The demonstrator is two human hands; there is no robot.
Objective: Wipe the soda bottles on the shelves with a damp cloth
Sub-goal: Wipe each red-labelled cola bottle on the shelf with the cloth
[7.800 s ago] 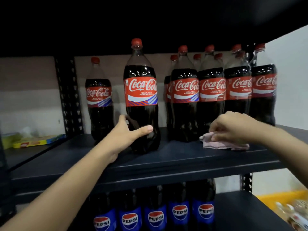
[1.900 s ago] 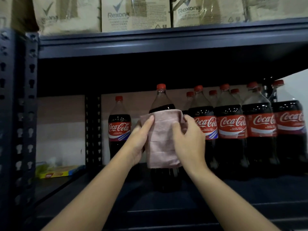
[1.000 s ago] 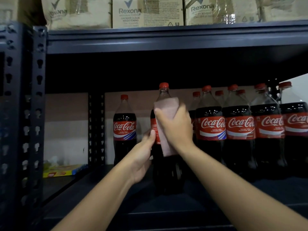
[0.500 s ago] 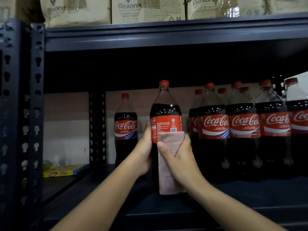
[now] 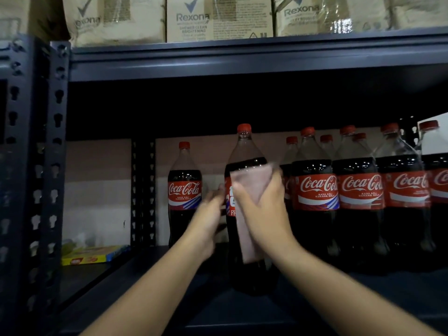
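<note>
Upright cola bottle (image 5: 244,151) (cap up) on shelf (image 5: 218,309); right hand (image 5: 266,212) presses pink cloth (image 5: 249,185) against it, left hand (image 5: 208,221) blurred, grip unclear.

Front bottle (image 5: 244,163): red cap, clear neck, near-black cola, red label with white and blue print. Cloth (image 5: 249,190) over its label: pale pink, plain. Lone bottle (image 5: 184,190) at left: red cap, red label with white script, white wave and blue-white diagonal stripes. Row of bottles (image 5: 358,190) at right: same red caps, red labels, white script, dark contents. Shelf (image 5: 242,61) and perforated upright (image 5: 58,141): dark blue-grey. Cartons (image 5: 218,18) on top: tan with grey-blue print and tick mark. Flat pack (image 5: 94,255) low left: yellow with blue edge. Back wall (image 5: 97,190): beige above, off-white below
</note>
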